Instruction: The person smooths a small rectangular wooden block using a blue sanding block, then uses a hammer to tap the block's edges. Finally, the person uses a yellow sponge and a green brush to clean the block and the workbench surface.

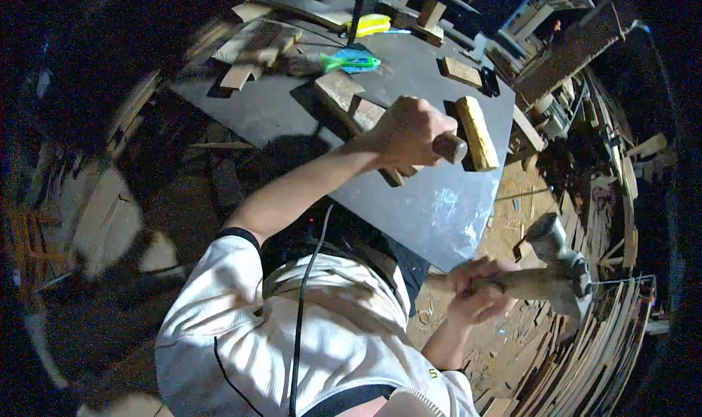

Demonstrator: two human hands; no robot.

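My left hand (415, 130) is a fist around a short round wooden tool handle (451, 149), whose blunt end sticks out toward the right. The rest of that tool is hidden by the fist. Below the fist a wooden workpiece (340, 94) lies slantwise on the grey tabletop (409, 198), partly covered by my hand. Off the table's near right corner, my right hand (482, 293) grips the wooden shaft of a hatchet (545, 282). Its heavy grey metal head points to the right, apart from the left hand.
A yellowish wood block (477, 133) lies right of my left fist. Farther back are a green packet (358, 61), a yellow item (369, 25), a small block (462, 72) and boards (259, 48). Stacked wood strips (585, 366) line the right; chips litter the floor (512, 344).
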